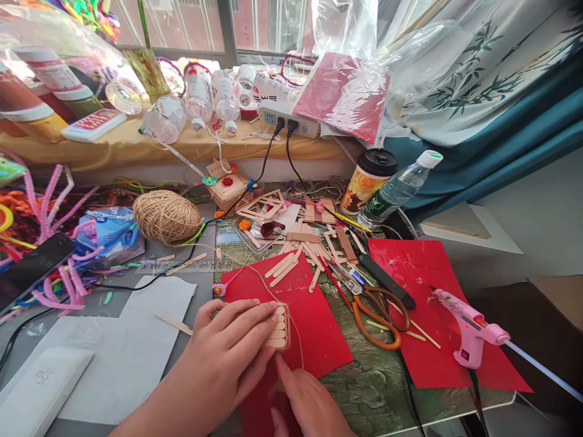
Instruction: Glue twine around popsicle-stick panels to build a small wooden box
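Small flat-faced piece of pale wooden craft sticks (276,332) — over the red paper sheet (321,325), just beyond the right hand (312,394) and under the fingers of the left hand (228,340). Left nearer: fingers laid across its top, thumb at the near edge, a grip by the look of it. Right comes in from the near side, index fingertip touching or just beside the near edge, thumb parted from it; whether it pinches anything, cannot tell.

Sticks run crosswise, rounded ends facing right; the left end is covered, so the overall long axis stays unsure. Thin tan twine (298,337) borders the visible right and near edges; one strand loops down toward the right hand, another trails away up-left toward the oval ball of brown twine (166,217). Wood clean, pale, unpainted where visible.
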### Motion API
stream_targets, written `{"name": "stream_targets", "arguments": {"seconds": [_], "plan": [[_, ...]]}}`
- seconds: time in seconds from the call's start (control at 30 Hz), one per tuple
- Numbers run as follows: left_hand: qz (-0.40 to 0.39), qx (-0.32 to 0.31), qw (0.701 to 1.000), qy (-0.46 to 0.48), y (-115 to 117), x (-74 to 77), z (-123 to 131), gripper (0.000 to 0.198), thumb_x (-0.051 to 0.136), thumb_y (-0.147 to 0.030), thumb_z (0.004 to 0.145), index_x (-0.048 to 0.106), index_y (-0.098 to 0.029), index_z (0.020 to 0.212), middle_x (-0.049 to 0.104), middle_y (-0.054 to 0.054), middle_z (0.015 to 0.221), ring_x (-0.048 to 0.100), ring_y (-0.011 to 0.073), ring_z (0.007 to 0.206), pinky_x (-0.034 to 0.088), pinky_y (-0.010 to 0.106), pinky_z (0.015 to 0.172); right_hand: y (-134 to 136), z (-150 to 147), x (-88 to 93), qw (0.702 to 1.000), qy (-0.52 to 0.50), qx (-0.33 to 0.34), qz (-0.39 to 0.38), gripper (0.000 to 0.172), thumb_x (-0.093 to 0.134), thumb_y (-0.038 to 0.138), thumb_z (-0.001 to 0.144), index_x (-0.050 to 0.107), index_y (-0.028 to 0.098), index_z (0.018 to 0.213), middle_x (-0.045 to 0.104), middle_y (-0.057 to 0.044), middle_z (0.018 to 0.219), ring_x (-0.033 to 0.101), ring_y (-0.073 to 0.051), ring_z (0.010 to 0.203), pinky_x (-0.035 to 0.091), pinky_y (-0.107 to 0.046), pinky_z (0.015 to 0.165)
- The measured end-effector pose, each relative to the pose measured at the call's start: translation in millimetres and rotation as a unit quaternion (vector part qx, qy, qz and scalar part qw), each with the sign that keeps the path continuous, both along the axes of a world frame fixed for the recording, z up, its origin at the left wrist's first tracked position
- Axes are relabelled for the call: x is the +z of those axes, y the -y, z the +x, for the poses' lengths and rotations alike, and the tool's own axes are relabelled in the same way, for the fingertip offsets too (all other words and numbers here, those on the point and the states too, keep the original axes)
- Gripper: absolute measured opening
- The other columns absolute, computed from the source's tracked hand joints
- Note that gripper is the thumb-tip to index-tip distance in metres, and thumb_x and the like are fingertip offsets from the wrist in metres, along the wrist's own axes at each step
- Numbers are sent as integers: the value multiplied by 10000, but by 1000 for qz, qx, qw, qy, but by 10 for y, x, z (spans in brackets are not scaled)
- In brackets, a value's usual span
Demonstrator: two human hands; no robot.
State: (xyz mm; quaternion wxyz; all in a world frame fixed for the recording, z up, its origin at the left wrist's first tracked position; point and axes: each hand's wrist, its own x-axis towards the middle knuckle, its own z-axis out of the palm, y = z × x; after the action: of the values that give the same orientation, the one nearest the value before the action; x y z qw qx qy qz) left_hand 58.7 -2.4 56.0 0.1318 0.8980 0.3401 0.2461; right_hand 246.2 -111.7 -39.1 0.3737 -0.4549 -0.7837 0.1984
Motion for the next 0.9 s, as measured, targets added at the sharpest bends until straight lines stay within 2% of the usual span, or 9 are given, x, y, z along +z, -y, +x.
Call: {"name": "stream_targets", "arguments": {"seconds": [0.13, 0.3, 0.47, 0.57, 0.63, 0.7, 0.77, 0.83, 0.9], "plan": [[4, 8, 1000, -5, 3, -7, -4, 244, 607, -259, 1082, 717, -268, 1300, 782, 10, 1379, 684, 251, 1199, 339, 427, 1071, -10, 20, -16, 1000, -13, 4, -7, 894, 497, 126, 948, 97, 133, 1747, 785, -122, 923, 740, -278, 711, 641, -380, 633], [28, 16, 999, -30, 10, 2, -9, 273, 634, -225, 1054, 692, -254, 1319, 770, 38, 1390, 670, 269, 1199, 354, 439, 1037, -4, 23, -40, 998, -58, 9, -22, 828, 495, 173, 1001, 130, 161, 1745, 792, -112, 960, 748, -262, 752, 642, -372, 659], [48, 39, 995, -74, 41, 10, 25, 292, 613, -250, 1051, 661, -251, 1339, 742, 78, 1401, 672, 286, 1186, 380, 433, 977, -25, 74, 20, 994, -107, 2, -29, 851, 532, 129, 941, 202, 221, 1719, 794, -106, 1052, 778, -258, 851, 661, -373, 745], [50, 78, 991, -99, 64, 9, 25, 358, 623, -324, 1044, 636, -256, 1395, 719, 97, 1406, 673, 315, 1192, 404, 445, 968, -52, 125, 101, 993, -111, -9, -38, 785, 557, 116, 930, 312, 231, 1666, 794, -119, 1127, 784, -263, 928, 661, -390, 829], [42, 90, 989, -112, 58, 44, 2, 411, 636, -357, 1033, 615, -254, 1431, 694, 115, 1438, 666, 332, 1224, 423, 466, 997, -75, 158, 168, 992, -117, -20, -49, 661, 567, 110, 937, 439, 229, 1574, 795, -119, 1148, 779, -258, 964, 650, -391, 875], [27, 74, 989, -122, 20, 128, -29, 442, 652, -378, 1025, 602, -271, 1452, 673, 117, 1473, 649, 336, 1270, 435, 484, 1035, -97, 185, 234, 989, -126, -35, -67, 509, 571, 105, 942, 558, 225, 1437, 795, -110, 1136, 769, -251, 971, 639, -383, 887], [8, 26, 990, -139, -58, 243, -56, 450, 668, -382, 1024, 603, -324, 1465, 662, 89, 1504, 621, 325, 1328, 434, 489, 1078, -114, 201, 283, 985, -137, -47, -88, 404, 577, 108, 944, 615, 225, 1329, 792, -93, 1099, 758, -239, 944, 631, -373, 876], [-11, -29, 989, -142, -180, 338, -78, 435, 688, -359, 1016, 631, -370, 1447, 652, 52, 1528, 605, 314, 1362, 430, 488, 1124, -125, 199, 306, 981, -153, -59, -107, 391, 585, 119, 948, 614, 227, 1323, 784, -81, 1091, 752, -229, 933, 625, -367, 873], [-51, -77, 990, -111, -338, 359, -105, 412, 700, -322, 1008, 666, -369, 1416, 673, 48, 1501, 601, 299, 1380, 450, 462, 1147, -137, 183, 309, 974, -176, -68, -125, 448, 591, 129, 953, 573, 232, 1389, 778, -77, 1127, 756, -221, 964, 623, -361, 897]]}}
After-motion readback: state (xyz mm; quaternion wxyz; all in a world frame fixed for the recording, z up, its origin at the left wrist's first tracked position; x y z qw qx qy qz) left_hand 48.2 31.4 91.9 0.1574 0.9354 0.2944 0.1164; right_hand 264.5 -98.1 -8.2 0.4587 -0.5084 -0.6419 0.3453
